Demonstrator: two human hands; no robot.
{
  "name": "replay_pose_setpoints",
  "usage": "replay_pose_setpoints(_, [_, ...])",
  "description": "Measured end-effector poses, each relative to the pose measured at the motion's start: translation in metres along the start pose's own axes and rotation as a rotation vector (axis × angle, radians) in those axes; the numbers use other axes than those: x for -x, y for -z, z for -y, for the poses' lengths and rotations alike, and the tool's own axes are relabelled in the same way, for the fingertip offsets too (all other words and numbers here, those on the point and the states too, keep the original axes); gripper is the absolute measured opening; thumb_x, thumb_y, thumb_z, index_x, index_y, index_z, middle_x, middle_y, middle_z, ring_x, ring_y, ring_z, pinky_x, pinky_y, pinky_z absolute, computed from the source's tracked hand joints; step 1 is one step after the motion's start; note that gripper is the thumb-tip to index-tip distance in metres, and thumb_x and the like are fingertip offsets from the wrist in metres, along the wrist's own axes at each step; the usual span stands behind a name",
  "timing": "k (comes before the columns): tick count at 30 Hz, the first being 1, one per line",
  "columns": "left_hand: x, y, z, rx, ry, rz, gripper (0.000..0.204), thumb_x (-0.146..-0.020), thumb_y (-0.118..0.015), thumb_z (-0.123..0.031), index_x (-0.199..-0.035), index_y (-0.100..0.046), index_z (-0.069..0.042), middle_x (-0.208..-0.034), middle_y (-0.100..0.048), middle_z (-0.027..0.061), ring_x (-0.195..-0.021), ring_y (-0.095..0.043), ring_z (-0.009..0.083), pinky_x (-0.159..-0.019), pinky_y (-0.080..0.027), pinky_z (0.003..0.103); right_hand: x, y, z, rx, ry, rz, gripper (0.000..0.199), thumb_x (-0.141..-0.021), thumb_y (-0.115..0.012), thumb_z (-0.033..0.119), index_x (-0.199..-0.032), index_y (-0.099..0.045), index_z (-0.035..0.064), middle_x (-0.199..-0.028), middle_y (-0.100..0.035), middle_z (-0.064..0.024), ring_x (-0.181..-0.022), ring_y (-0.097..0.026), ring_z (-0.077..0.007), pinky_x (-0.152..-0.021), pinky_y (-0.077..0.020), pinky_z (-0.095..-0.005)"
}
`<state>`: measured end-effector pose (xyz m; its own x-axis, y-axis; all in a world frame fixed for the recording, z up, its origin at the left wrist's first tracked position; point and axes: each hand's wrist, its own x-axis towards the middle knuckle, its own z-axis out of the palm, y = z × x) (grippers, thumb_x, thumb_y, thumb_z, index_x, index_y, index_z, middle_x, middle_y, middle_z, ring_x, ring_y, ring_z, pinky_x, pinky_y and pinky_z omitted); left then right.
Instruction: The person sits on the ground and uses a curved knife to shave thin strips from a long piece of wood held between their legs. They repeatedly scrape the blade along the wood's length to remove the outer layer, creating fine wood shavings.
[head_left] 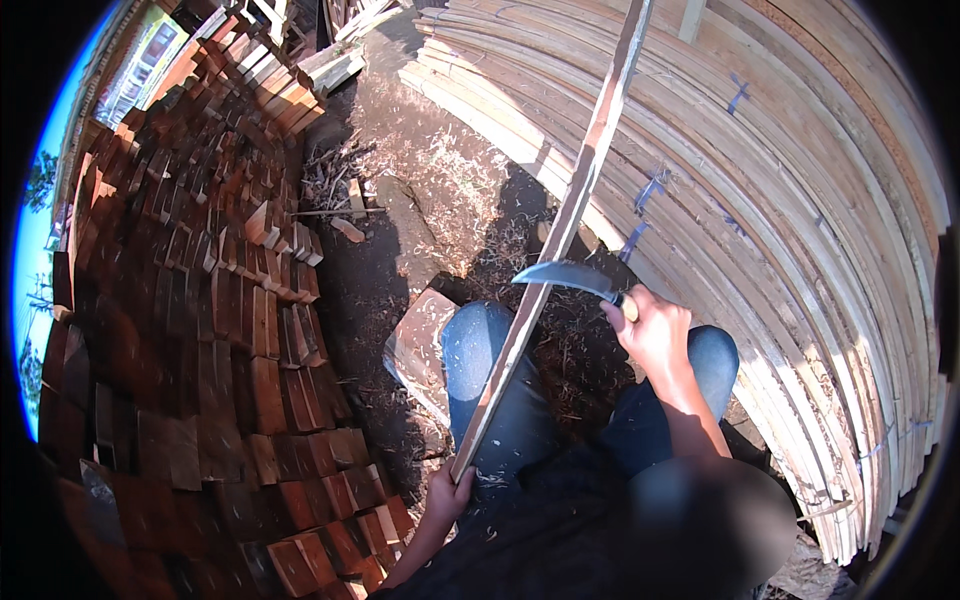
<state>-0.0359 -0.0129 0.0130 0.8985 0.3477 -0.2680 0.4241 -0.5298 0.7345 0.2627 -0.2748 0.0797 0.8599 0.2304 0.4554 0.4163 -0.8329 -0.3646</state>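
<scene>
Over the left thigh [530, 420], slanting off far right, one long wooden strip [577, 195], held at its near end in the curled left hand [447, 496], crossed by a curved knife [578, 276] clasped in the right hand [656, 330]! Pale in stretches, maybe shaved already, with brown patches probably left. Hemmed by brown timber blocks [265, 392] left, pale boards [770, 245] right, roomier far ahead over shaving-strewn ground [440, 225].

Top [530, 540]: dark, lightly speckled at left. Jeans [478, 350]: blue, brighter where sunlit, darker in shade, pale-speckled. Left hand [447, 494], right hand [655, 328]: bare. Forearms [690, 410]: bare.
</scene>
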Motion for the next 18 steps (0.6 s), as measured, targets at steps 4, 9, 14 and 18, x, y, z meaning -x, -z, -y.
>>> replay_pose_setpoints(4, [-0.005, -0.003, -0.002, 0.000, -0.001, 0.007, 0.023, -0.085, -0.063, -0.019, -0.087, -0.062, 0.004, -0.062, -0.058, 0.0189, -0.057, -0.062, 0.0282, -0.056, -0.047, 0.036, -0.041, 0.029, -0.114, -0.270, -0.655, -0.300, 0.050, -0.092, -0.054, 0.043, -0.074, -0.060, -0.0028, -0.052, -0.051, -0.0136, -0.048, -0.046, -0.0227, -0.051, -0.0364, -0.0372])
replay_pose_setpoints(9, [-0.011, 0.003, 0.007, 0.095, -0.053, 0.036, 0.019, -0.086, -0.063, -0.017, -0.085, -0.061, 0.002, -0.059, -0.057, 0.0131, -0.053, -0.059, 0.0216, -0.054, -0.045, 0.034, -0.001, 0.007, -0.124, -0.178, -0.568, -0.216, 0.049, -0.089, -0.057, 0.046, -0.080, -0.063, -0.0010, -0.056, -0.054, -0.0151, -0.051, -0.050, -0.0271, -0.056, -0.0407, -0.0387])
replay_pose_setpoints(14, [-0.011, 0.005, 0.001, 0.074, -0.056, 0.072, 0.018, -0.086, -0.063, -0.016, -0.084, -0.060, 0.001, -0.057, -0.054, 0.0106, -0.052, -0.056, 0.0181, -0.052, -0.044, 0.033, 0.018, 0.006, -0.111, -0.059, -0.571, -0.030, 0.046, -0.085, -0.062, 0.045, -0.080, -0.063, 0.0003, -0.061, -0.057, -0.0183, -0.057, -0.049, -0.0347, -0.061, -0.0435, -0.0388])
replay_pose_setpoints(18, [-0.011, 0.005, 0.006, 0.023, -0.103, 0.049, 0.019, -0.085, -0.064, -0.016, -0.081, -0.059, 0.001, -0.056, -0.054, 0.0123, -0.049, -0.055, 0.0207, -0.050, -0.042, 0.035, 0.016, 0.011, -0.114, -0.358, -0.616, -0.170, 0.039, -0.089, -0.062, 0.033, -0.073, -0.058, -0.0017, -0.052, -0.044, -0.0121, -0.051, -0.040, -0.0139, -0.052, -0.0376, -0.0307])
